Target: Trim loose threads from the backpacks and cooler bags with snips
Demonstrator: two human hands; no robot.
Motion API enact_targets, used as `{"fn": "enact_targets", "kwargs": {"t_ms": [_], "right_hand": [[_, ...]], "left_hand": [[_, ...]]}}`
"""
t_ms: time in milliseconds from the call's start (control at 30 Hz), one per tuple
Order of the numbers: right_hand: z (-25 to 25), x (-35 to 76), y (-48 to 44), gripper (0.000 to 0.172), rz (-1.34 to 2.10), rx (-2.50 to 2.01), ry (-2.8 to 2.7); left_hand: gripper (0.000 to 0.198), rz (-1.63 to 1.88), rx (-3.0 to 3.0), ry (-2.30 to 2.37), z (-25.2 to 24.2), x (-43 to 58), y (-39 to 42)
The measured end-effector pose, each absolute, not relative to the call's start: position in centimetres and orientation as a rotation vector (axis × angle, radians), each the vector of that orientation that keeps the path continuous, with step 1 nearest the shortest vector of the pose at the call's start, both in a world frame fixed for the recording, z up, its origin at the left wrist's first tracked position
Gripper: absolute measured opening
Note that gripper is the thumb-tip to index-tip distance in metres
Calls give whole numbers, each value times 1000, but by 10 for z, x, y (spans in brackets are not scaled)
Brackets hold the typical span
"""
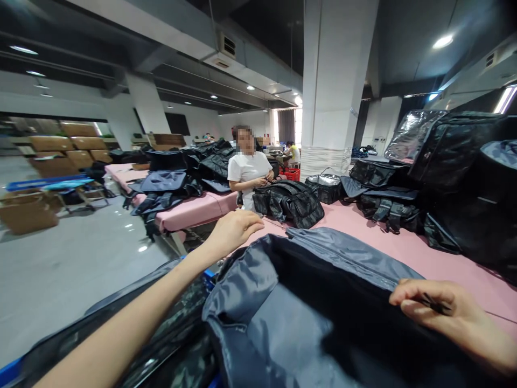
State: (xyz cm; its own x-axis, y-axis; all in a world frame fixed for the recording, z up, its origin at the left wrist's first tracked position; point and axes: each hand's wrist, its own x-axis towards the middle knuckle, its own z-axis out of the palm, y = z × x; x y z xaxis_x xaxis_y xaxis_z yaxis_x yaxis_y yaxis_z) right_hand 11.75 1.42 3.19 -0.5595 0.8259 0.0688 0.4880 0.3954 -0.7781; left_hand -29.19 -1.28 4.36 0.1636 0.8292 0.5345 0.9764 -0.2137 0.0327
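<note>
In front of me a large bag (291, 328) gapes open, its grey-blue lining facing up and its inside partly in deep shadow. My left hand (236, 229) is just beyond the bag's far left edge, fingers stretched forward and slightly bent, with nothing visible in them. Whether it touches the fabric I cannot tell. At the bag's right side, my right hand (452, 315) is curled, thumb and forefinger close together near the rim. A small dark object (436, 304) lies in its palm, its kind unclear.
A pink-covered table (343, 218) bears several black camouflage bags (288, 202). Large dark bags (456, 156) are piled at right. Across the table a person in a white shirt (250, 172) handles a bag. Cardboard boxes (28, 213) stand at left; more camouflage bags (173, 318) lie below my left arm.
</note>
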Motion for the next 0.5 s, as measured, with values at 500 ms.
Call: {"fn": "enact_targets", "kwargs": {"t_ms": [500], "right_hand": [[62,82,28,31,306,-917,-2442]], "left_hand": [[17,-1018,-2997,-1770,41,-231,43]]}}
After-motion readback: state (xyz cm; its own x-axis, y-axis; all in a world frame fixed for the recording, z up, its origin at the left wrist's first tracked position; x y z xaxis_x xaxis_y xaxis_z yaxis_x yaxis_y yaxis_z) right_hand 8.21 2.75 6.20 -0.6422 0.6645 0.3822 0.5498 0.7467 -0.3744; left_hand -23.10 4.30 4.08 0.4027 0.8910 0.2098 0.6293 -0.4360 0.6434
